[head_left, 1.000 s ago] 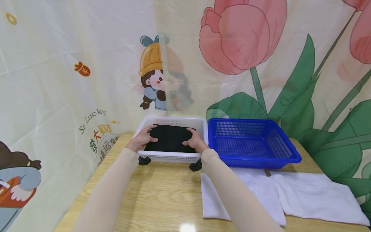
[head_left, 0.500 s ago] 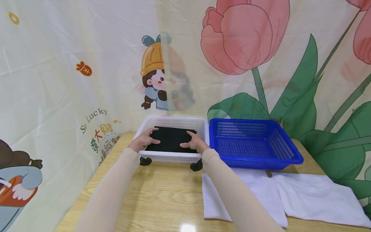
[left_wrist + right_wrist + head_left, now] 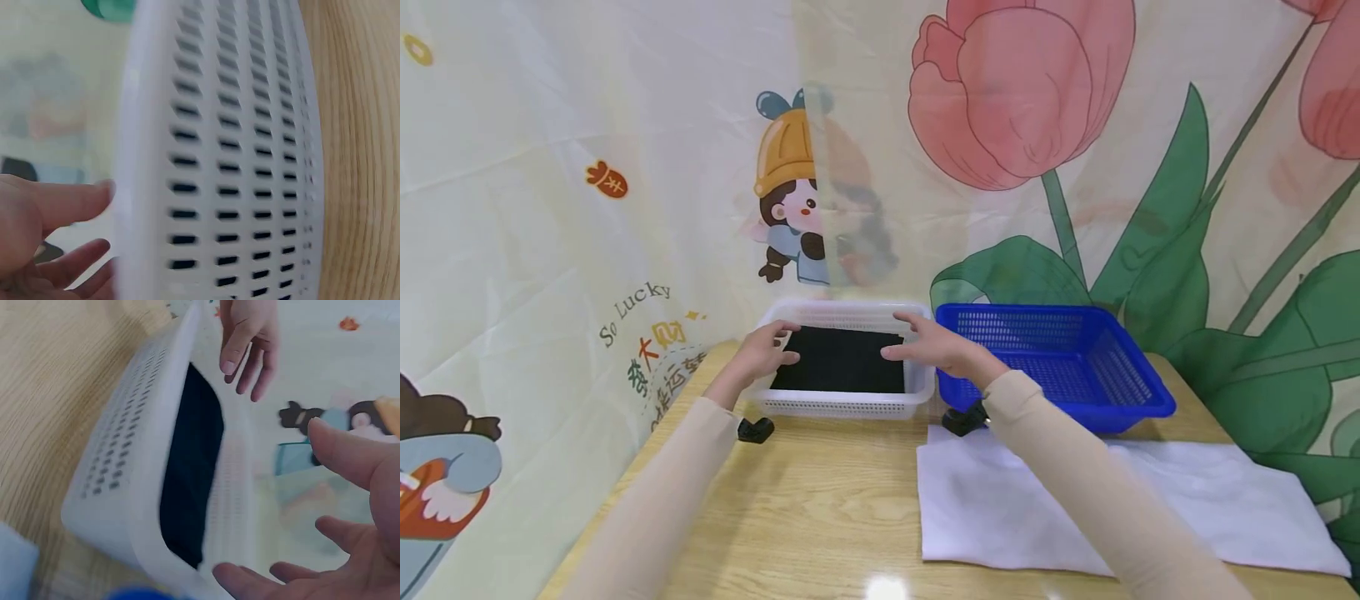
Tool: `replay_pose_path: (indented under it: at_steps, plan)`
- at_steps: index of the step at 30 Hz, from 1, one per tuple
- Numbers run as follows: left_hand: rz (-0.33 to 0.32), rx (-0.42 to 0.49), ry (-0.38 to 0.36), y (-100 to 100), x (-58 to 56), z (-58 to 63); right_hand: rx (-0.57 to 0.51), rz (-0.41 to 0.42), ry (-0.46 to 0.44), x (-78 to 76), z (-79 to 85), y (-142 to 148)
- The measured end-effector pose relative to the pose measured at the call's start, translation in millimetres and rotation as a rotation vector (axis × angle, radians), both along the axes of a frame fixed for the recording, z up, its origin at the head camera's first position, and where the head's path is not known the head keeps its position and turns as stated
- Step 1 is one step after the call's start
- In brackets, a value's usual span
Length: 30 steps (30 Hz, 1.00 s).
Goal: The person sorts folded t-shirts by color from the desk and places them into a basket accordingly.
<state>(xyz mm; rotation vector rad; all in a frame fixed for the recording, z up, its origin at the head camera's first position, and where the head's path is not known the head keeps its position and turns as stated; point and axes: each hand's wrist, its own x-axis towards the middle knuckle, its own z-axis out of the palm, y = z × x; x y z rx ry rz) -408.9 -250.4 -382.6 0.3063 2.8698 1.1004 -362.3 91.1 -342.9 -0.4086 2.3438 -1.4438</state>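
A folded black cloth (image 3: 848,360) lies flat inside the white plastic basket (image 3: 838,398). My left hand (image 3: 762,350) hovers over the basket's left rim, fingers spread and holding nothing. Over the right rim, my right hand (image 3: 942,343) is lifted with its fingers apart, also holding nothing. In the right wrist view both hands are above the basket, apart from the black cloth (image 3: 194,462). The left wrist view mostly shows the basket's slotted wall (image 3: 231,150), with dark cloth behind the slots.
A blue plastic basket (image 3: 1060,421) stands to the right of the white one. White folded cloths (image 3: 992,517) lie on the wooden table (image 3: 820,500) in front of it, partly behind my right sleeve. A printed curtain (image 3: 685,100) hangs behind the table.
Both hands have let go of the black cloth and risen from it. The right hand has moved right, toward the blue basket; the left has drawn slightly left. The cloth stays in the white basket.
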Motion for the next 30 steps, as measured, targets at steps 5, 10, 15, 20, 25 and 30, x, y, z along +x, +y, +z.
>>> replay_pose_path:
  at_steps: [5, 10, 15, 20, 25, 30]
  plan:
    - [-0.017, 0.096, 0.046, 9.7, 25.0, 14.6, -0.008, -0.005, 0.045, 36.7, 27.9, 51.9]
    - [-0.113, 0.171, 0.072, 31.1, 59.1, 29.1, -0.048, -0.027, 0.079, 75.0, 31.5, 101.5]
    - [-0.212, 0.228, 0.081, 57.0, 86.4, 36.1, -0.071, -0.067, 0.100, 111.1, 20.5, 141.2]
    - [-0.260, 0.261, 0.075, 79.3, 108.4, 27.8, -0.050, -0.104, 0.116, 135.2, 0.3, 175.5]
    - [-0.332, 0.319, 0.004, 99.7, 127.8, 9.9, -0.045, -0.136, 0.087, 152.3, -21.3, 202.4]
    - [-0.390, 0.345, -0.084, 115.1, 138.4, -9.8, -0.057, -0.157, 0.011, 166.1, -42.7, 225.8]
